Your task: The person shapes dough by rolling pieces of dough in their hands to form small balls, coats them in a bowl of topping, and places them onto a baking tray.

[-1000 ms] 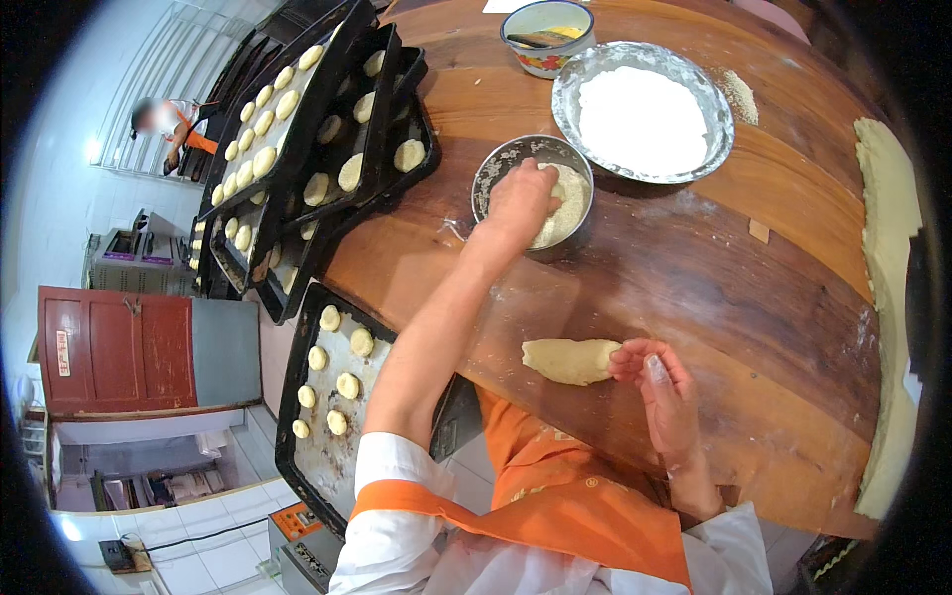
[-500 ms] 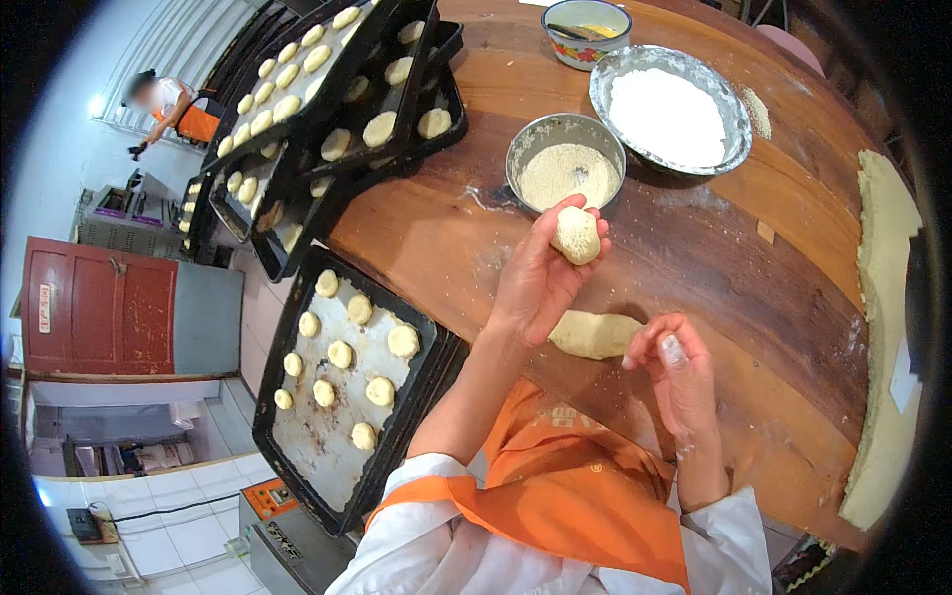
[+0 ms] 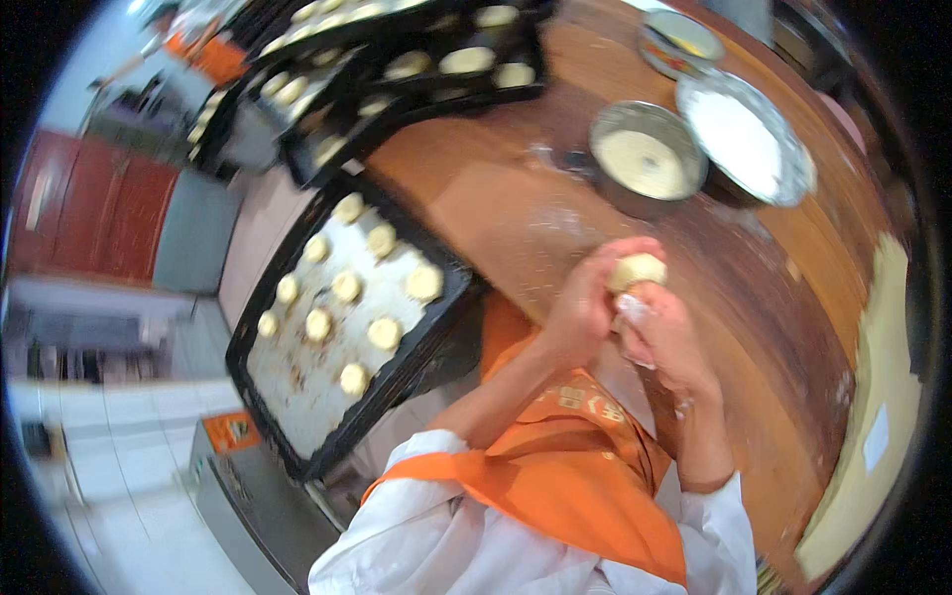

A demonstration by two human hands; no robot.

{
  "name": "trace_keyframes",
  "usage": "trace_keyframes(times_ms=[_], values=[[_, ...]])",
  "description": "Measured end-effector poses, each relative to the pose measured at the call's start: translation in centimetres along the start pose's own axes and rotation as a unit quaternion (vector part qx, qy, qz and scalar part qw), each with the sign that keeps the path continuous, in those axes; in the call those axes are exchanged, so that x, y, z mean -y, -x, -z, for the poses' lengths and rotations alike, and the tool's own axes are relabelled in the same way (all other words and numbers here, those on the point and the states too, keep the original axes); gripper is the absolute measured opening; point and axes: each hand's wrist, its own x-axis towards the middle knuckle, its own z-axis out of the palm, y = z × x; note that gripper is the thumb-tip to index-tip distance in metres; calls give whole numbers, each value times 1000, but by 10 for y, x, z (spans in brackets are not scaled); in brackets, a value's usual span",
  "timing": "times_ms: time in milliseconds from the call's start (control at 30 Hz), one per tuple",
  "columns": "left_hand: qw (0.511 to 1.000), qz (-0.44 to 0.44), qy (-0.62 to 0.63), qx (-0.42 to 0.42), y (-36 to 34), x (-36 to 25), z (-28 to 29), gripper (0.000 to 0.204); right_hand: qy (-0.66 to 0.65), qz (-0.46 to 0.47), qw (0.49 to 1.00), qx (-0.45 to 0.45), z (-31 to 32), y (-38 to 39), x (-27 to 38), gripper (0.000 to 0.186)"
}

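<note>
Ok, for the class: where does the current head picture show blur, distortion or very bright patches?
Head view: the red door and background person look smeared, probably from camera movement; head view: the dough sheet bows near the right rim, likely fisheye bending; head view: the white powder looks nearly washed out.

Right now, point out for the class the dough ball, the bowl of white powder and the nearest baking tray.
Dough ball (image 3: 640, 270), head view: its exposed top.
Bowl of white powder (image 3: 796, 165), head view: right inner wall.
Baking tray (image 3: 286, 399), head view: bare lower-left surface.
</note>
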Motion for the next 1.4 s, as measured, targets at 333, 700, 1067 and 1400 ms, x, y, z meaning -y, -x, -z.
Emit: trace_keyframes(times_ms=[333,700,1067,1400], values=[[954,-137,-93,-248,95,-53,87,29,-132,184,972,59,-40,13,4,17],[628,-138,-253,-723,308,-172,304,28,-191,89,974,-81,23,-11,-37,15],[550,-96,-443,-701,356,-163,407,40,99,208,915,-332,82,5,-73,18],[680,-171,-608,-373,118,-48,128,32,619,220,739,-147,46,-2,-67,66]])
